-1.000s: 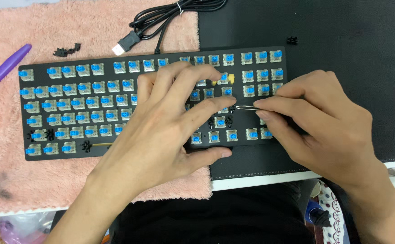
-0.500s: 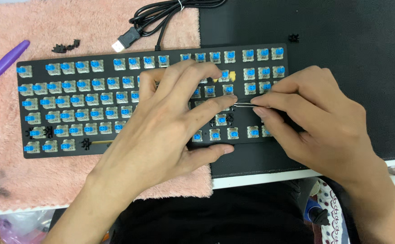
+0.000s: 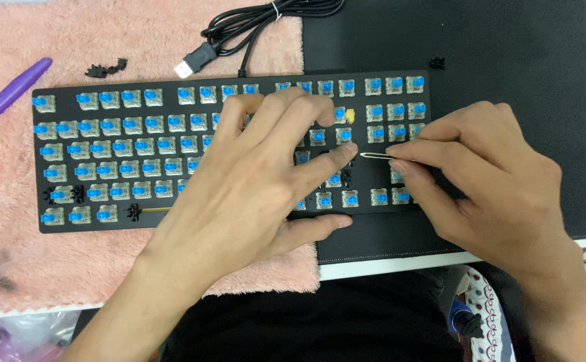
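Observation:
A black keyboard (image 3: 105, 90) with its keycaps off shows rows of blue-stemmed switches. It lies across a pink towel and a black desk mat. My left hand (image 3: 259, 181) rests flat on the middle of the keyboard, fingers spread over the switches. My right hand (image 3: 487, 177) pinches a thin metal tool (image 3: 373, 156) whose tip points left, close to my left index fingertip, above the switch rows at the keyboard's right part. One switch (image 3: 350, 114) near there has a yellowish top.
A pink towel (image 3: 105, 281) lies under the keyboard's left half, a black desk mat (image 3: 507, 47) under the right. A purple pen (image 3: 8, 94) lies at far left. A black cable with a plug (image 3: 239, 27) and small black parts (image 3: 105, 68) sit behind the keyboard.
My right hand with the metal tool has shifted slightly up and left toward my left fingertips. The left hand stays pressed on the keyboard.

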